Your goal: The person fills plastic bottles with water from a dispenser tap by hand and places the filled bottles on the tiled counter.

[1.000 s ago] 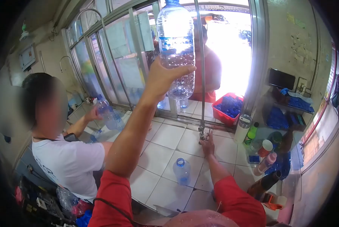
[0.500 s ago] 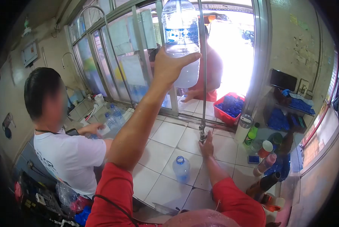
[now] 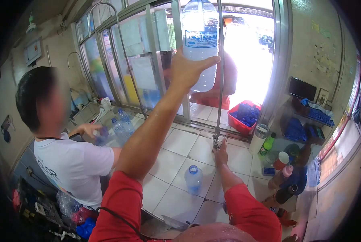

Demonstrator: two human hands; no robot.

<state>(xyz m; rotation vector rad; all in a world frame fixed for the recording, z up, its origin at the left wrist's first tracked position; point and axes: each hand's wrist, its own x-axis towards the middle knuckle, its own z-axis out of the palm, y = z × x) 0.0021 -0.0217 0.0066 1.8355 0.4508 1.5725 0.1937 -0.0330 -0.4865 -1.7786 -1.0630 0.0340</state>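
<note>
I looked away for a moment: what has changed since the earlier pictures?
The left hand and its large bottle sit slightly higher and further right in view; the bottle, clear at first, looks cloudy. The co-worker's hand has moved lower and left; two bottles now show upright near it. Unchanged: the right hand at the tap, the open bottle on the tiles.

A counter of square white tiles with dark joints [image 3: 178, 205] carries one uncapped, clear, blue-tinted plastic bottle [image 3: 193, 180], upright. An upright metal tap [image 3: 216, 142] stands near its window edge. At right stand a pale cylindrical tumbler [image 3: 258, 142] and a bright green bottle [image 3: 266, 146], side by side; at left, two clear, blue-capped plastic bottles [image 3: 118, 127].
</note>
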